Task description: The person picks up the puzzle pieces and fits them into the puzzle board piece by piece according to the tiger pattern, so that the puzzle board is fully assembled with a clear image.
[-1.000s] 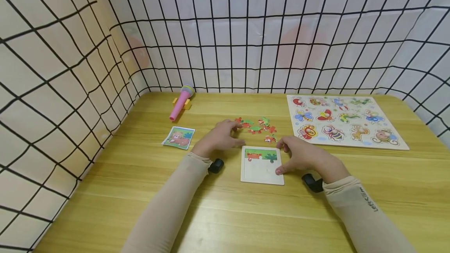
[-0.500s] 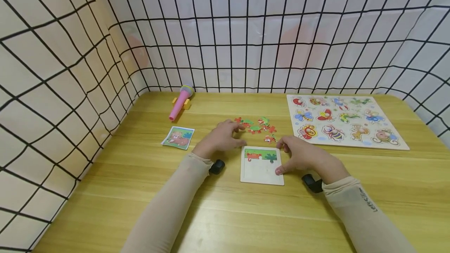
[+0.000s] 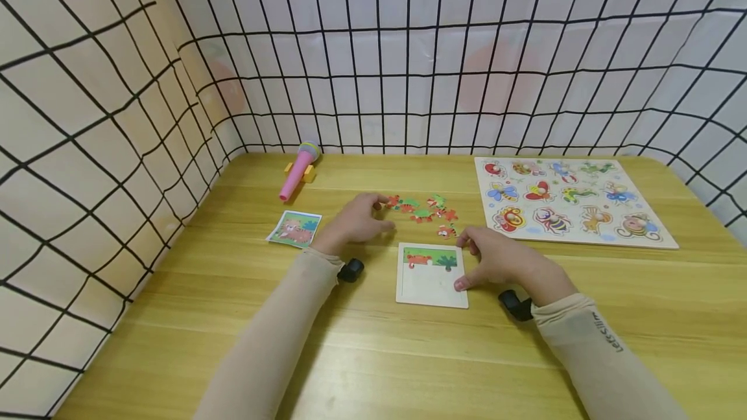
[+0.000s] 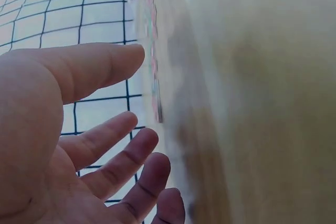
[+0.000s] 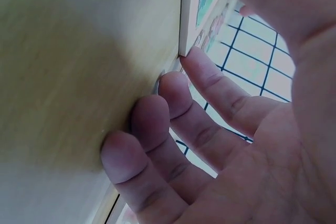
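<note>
I've got two hands [image 3: 357, 220], one tray [image 3: 428, 287], one card [image 3: 296, 230], one mic [image 3: 298, 175], one board [image 3: 583, 238], twelve bugs [image 3: 541, 191], pieces [image 3: 423, 215] too jumbled to count

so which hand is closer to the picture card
Left. The left hand is right of the picture card; the right hand is farther right, at the puzzle board.

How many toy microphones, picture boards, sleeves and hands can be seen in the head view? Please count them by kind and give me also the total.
Toy microphone: 1
Picture boards: 2 (small square board, large board)
Sleeves: 2 (left sleeve, right sleeve)
Hands: 2 (left hand, right hand)
Total: 7
</note>
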Motion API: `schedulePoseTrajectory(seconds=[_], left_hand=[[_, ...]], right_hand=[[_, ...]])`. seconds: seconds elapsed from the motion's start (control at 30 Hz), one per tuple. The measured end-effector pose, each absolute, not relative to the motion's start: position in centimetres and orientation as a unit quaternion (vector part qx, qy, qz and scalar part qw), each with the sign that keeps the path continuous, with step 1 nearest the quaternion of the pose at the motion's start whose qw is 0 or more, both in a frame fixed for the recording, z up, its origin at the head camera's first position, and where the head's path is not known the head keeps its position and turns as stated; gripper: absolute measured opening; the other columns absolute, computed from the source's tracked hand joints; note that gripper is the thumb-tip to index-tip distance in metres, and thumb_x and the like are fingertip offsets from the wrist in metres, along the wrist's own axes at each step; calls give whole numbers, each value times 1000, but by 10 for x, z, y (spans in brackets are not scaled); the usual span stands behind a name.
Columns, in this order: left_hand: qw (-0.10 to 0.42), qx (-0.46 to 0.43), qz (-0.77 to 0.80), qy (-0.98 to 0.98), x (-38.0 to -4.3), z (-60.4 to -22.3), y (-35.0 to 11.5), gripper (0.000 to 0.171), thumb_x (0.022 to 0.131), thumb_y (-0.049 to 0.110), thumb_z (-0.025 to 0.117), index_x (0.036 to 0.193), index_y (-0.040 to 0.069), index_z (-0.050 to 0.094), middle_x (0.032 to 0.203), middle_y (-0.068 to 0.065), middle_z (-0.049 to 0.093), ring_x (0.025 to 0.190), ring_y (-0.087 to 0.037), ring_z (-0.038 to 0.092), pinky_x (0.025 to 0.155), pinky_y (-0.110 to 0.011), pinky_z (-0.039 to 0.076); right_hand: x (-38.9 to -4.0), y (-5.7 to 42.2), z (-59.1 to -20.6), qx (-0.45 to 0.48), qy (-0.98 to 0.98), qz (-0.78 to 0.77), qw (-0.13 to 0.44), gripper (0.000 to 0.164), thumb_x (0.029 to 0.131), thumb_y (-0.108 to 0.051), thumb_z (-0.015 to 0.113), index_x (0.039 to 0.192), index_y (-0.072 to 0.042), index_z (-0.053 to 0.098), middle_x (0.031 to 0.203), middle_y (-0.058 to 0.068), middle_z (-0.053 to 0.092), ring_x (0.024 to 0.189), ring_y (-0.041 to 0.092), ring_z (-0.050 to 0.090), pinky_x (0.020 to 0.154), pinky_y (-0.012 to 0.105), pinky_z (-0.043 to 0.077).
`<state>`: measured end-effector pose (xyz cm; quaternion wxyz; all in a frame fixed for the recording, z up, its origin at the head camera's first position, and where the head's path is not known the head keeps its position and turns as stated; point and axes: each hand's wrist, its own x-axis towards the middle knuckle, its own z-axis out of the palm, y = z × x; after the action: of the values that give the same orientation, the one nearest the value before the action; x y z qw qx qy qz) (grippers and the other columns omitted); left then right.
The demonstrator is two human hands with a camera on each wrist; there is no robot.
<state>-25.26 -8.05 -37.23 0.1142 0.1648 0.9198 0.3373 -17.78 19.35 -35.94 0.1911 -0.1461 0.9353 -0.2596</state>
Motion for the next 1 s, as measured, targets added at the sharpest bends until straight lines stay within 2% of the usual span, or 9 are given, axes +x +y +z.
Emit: schedulePoseTrajectory(seconds=[0.27, 0.57, 1.0], left_hand=[[111, 175, 276, 939, -270, -366, -76, 56, 94, 26, 73, 143, 7, 53, 134, -16, 54, 123, -30, 51, 105, -42, 41], [112, 190, 221, 950, -281, -366, -66, 51, 96, 27, 71, 143, 11, 56, 127, -15, 54, 115, -29, 52, 99, -41, 42], [118, 207, 168, 956, -284, -369, -61, 55, 99, 30, 65, 150, 15, 49, 151, -11, 42, 131, -36, 42, 110, -46, 34]], right_hand=[[-180, 194, -361, -150, 935, -262, 188, 74, 70, -38, 94, 121, -2, 55, 102, 10, 50, 94, 26, 48, 82, 42, 40], [-179, 194, -361, -150, 933, -267, 188, 73, 70, -37, 94, 120, -2, 54, 101, 10, 49, 92, 26, 47, 80, 41, 40], [-178, 194, -361, -144, 934, -268, 188, 74, 69, -38, 94, 121, -3, 55, 102, 10, 50, 93, 26, 48, 82, 42, 40]])
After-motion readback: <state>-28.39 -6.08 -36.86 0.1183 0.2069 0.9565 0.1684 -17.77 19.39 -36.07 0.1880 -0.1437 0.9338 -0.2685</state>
